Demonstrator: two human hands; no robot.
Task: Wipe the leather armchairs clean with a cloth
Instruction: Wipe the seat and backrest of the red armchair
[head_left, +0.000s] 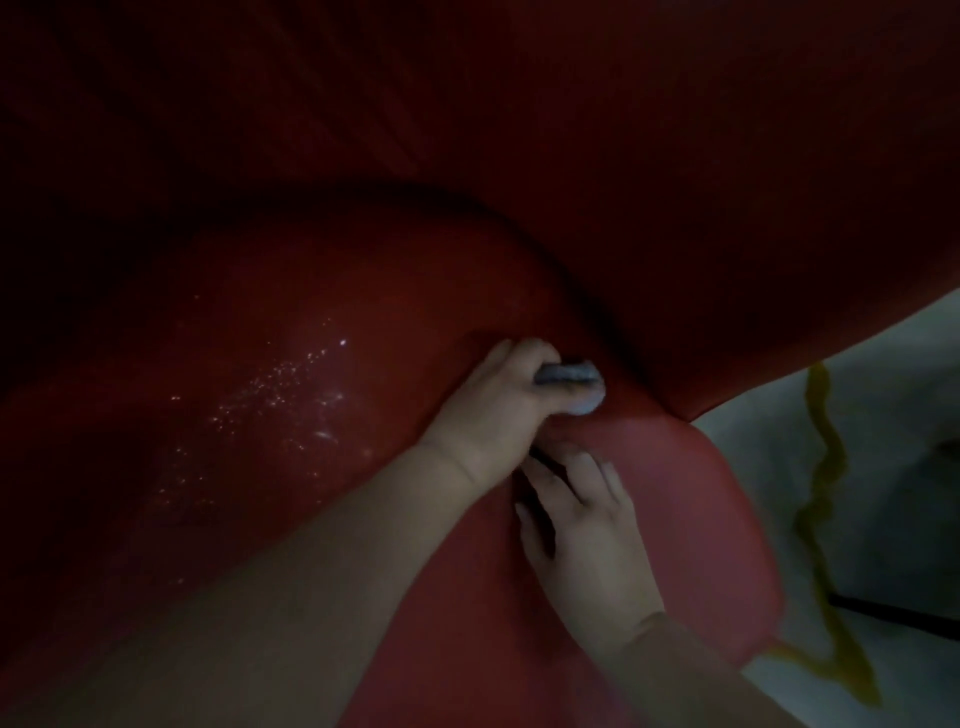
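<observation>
A dark red leather armchair (291, 322) fills nearly the whole head view, seen very close and in dim light. My left hand (493, 405) grips a small bunched grey-white cloth (576, 384) and holds it in the crease where the seat cushion meets the side of the chair. Close below it, my right hand (587, 525) lies on the lighter red front of the cushion (691, 499), fingers spread and pointing toward the crease. Wet droplets (280, 395) glisten on the seat left of my hands.
At the right edge a pale floor (893, 395) shows, with a yellowish wavy streak (826, 467) running down it and a thin dark line (893, 608) lower right. The rest of the view is dark red leather.
</observation>
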